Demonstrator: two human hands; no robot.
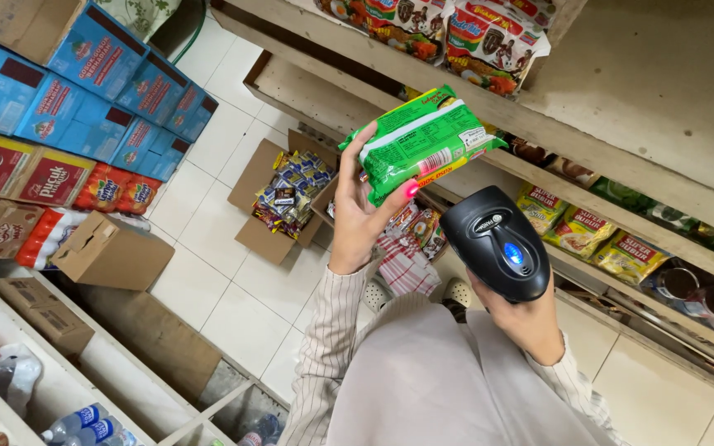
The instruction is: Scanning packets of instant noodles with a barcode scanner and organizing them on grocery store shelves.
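My left hand (pixel 357 211) holds a green noodle packet (pixel 419 142) up in front of me, its back side with the barcode facing me. A red scanner dot glows on the packet's lower edge. My right hand (pixel 526 318) grips a black handheld barcode scanner (pixel 496 241) with a lit blue light, pointed at the packet from just below and right of it. The two hands are close but apart.
Wooden shelves (pixel 539 124) on the right carry several noodle packets. An open cardboard box (pixel 278 198) of packets sits on the white tiled floor. Blue and red cartons (pixel 84 83) are stacked at left. Water bottles (pixel 84 425) lie at lower left.
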